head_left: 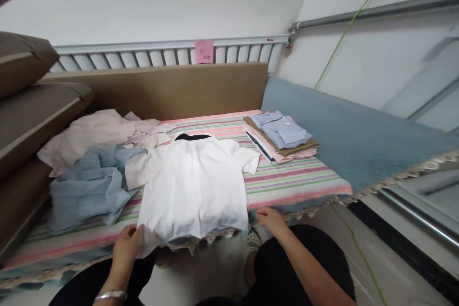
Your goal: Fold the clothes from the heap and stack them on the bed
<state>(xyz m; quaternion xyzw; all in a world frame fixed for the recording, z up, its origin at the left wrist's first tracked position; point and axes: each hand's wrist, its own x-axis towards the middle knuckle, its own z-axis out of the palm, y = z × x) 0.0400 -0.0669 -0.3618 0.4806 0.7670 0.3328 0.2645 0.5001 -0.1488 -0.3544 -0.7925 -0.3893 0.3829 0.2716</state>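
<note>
On striped cloth [297,181], white shirt [193,186]

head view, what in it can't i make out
All in the head view:
White shirt: underside, hidden against the striped cloth.
Folded stack: lower layers, mostly covered by the top blue garment.
Pink note: writing, too small and blurred to read.
Brown cushions: left ends, cut off by the picture's edge.
Right hand: palm, hidden by its back.

A pink note [204,51] hangs on the radiator [154,55] behind a brown board [182,88].
</note>
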